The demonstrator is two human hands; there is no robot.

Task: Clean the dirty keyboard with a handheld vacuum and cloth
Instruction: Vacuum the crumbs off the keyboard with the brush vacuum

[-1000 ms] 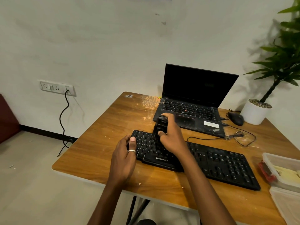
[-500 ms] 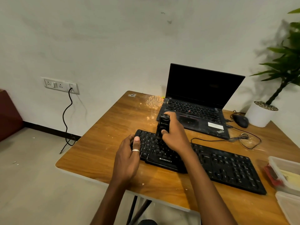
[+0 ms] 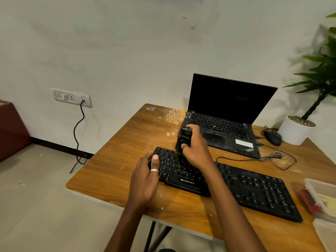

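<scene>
Black Zebronics keyboard (image 3: 236, 184) lies slantwise along the near edge of the wooden tabletop (image 3: 127, 142), its left end nearer the tabletop's middle. Right hand (image 3: 195, 148) has its grip clamped on a black handheld vacuum (image 3: 184, 140), held upright with its lower end on the keyboard's top-left keys. Left hand (image 3: 145, 179), a ring on the thumb, has its grip closed on the keyboard's left end, thumb on top. Behind the vacuum an open black laptop (image 3: 227, 115) stands with a dark screen. A black mouse (image 3: 272, 137) and white plant pot (image 3: 294, 131) sit at the far right corner; clear plastic containers (image 3: 321, 199) line the right edge.
</scene>
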